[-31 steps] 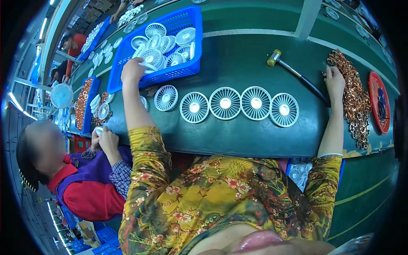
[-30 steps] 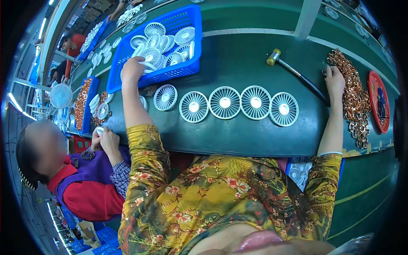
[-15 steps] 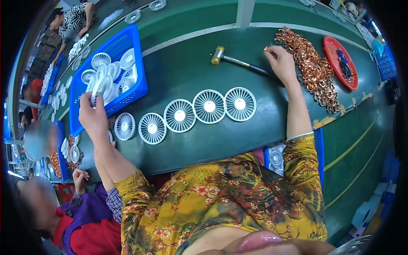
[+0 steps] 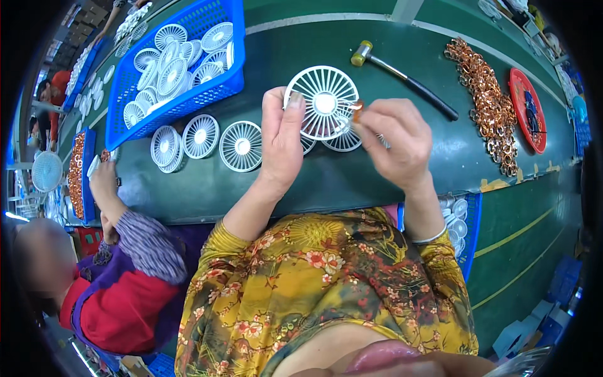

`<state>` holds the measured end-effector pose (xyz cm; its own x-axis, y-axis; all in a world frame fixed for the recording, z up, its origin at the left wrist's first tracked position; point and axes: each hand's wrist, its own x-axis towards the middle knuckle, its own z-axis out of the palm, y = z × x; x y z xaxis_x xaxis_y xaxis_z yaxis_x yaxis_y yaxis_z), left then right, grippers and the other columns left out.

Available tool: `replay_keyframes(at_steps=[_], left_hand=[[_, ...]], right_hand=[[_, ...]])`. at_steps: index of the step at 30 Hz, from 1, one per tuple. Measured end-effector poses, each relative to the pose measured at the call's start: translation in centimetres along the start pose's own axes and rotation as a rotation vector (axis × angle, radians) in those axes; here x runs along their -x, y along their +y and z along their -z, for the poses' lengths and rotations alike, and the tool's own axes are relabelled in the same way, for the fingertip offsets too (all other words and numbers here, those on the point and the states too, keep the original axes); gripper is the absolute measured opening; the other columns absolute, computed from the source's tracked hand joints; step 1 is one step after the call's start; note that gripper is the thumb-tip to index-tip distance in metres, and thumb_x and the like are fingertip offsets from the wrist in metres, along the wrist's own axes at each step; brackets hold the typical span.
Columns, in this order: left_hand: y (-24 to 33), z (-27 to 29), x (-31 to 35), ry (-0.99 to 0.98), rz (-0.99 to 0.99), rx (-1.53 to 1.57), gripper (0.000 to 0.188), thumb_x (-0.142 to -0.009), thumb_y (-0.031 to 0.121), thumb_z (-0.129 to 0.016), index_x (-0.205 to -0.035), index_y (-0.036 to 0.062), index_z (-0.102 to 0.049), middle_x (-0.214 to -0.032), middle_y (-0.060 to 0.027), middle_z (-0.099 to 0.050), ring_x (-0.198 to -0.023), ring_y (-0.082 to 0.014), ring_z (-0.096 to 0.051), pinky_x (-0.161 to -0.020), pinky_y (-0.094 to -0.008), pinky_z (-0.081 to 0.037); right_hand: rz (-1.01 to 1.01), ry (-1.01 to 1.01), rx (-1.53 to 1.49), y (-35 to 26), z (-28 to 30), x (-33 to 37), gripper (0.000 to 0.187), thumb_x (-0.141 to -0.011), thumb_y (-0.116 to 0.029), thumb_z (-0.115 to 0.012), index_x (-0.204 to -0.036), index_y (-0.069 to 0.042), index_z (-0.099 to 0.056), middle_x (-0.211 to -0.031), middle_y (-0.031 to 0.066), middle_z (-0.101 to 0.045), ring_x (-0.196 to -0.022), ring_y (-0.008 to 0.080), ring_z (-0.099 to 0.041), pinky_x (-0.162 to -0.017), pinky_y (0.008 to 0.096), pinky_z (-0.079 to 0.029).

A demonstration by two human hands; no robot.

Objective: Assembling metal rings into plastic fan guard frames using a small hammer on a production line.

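Observation:
My left hand (image 4: 282,138) grips a white round spoked grille (image 4: 325,103) by its left rim, thumb on the face and the rest of the fingers behind. The grille is raised above the table. My right hand (image 4: 399,138) pinches a copper-coloured ring (image 4: 358,109) at the grille's right edge. The ring is partly covered by my fingers, and I cannot tell whether it touches the grille. Beneath and to the left, more grilles form a row on the green table, among them one flat grille (image 4: 243,147). Two at the row's left end (image 4: 165,146) overlap.
A blue basket (image 4: 213,85) of grilles stands at the upper left. To the right lie a hammer (image 4: 411,83), a heap of copper rings (image 4: 487,110) and a red tray (image 4: 519,103). A co-worker's hand (image 4: 103,182) works at far left. Below the table edge is a blue crate (image 4: 472,242).
My left hand has come from the basket to the middle with a grille. My right hand has moved left and nearer from beside the ring heap, and the two hands now meet at the grille.

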<state>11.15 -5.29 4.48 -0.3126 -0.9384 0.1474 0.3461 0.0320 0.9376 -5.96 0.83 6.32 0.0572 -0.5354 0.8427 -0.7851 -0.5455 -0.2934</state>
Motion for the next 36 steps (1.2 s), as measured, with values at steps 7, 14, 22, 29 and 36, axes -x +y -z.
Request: replay_keyframes(at_steps=[7, 14, 22, 29, 36], left_hand=[[0.0, -0.3, 1.4, -0.048, -0.131, -0.271, 0.022, -0.1, 0.015, -0.045, -0.117, 0.0016, -0.046, -0.105, -0.004, -0.054, -0.087, -0.0053, -0.05, -0.074, -0.0213, -0.045], [-2.0, -0.1, 1.9, -0.026, -0.125, -0.186, 0.023, -0.091, 0.004, -0.054, -0.105, 0.0004, -0.036, -0.096, -0.0073, -0.051, -0.08, -0.0076, -0.049, -0.067, -0.0244, -0.046], [-1.1, -0.6, 1.7, -0.054, -0.006, 0.018, 0.031, -0.087, -0.002, -0.053, -0.113, -0.0016, -0.035, -0.106, -0.01, -0.052, -0.09, -0.0091, -0.054, -0.077, -0.0253, -0.049], [0.0, 0.6, 1.6, -0.263, 0.24, 0.298, 0.046, -0.09, 0.013, -0.063, -0.129, -0.0032, -0.045, -0.114, -0.0092, -0.06, -0.102, -0.0124, -0.06, -0.086, -0.0271, -0.051], [0.1, 0.0, 1.7, -0.316, 0.163, 0.058, 0.043, -0.09, 0.012, -0.066, -0.126, -0.0026, -0.049, -0.109, -0.009, -0.064, -0.096, -0.0128, -0.064, -0.086, -0.026, -0.052]], right_hand=[[-0.036, -0.054, 0.077, -2.0, -2.6, -0.3, 0.015, -0.075, -0.01, -0.073, -0.085, -0.007, -0.062, -0.078, 0.0055, -0.059, -0.068, 0.0234, -0.058, -0.061, 0.0343, -0.047], [-0.287, -0.102, 0.055, -2.7, -4.3, 0.4, 0.01, -0.081, -0.009, -0.067, -0.082, -0.006, -0.058, -0.075, 0.009, -0.057, -0.068, 0.0287, -0.057, -0.062, 0.0388, -0.047], [-0.276, 0.043, 0.199, -2.1, -4.5, 1.6, 0.029, -0.078, -0.016, -0.072, -0.105, -0.005, -0.068, -0.108, 0.0071, -0.068, -0.117, 0.0307, -0.054, -0.095, 0.0408, -0.041], [0.027, -0.239, 0.038, -0.2, -1.1, 0.6, 0.025, -0.077, -0.02, -0.073, -0.101, -0.011, -0.073, -0.118, 0.0006, -0.067, -0.127, 0.028, -0.05, -0.098, 0.043, -0.039], [-0.31, -0.382, -0.761, 1.8, 0.1, 1.6, 0.026, -0.092, -0.013, -0.058, -0.115, -0.003, -0.066, -0.129, 0.0181, -0.058, -0.127, 0.0304, -0.05, -0.105, 0.0404, -0.038]])
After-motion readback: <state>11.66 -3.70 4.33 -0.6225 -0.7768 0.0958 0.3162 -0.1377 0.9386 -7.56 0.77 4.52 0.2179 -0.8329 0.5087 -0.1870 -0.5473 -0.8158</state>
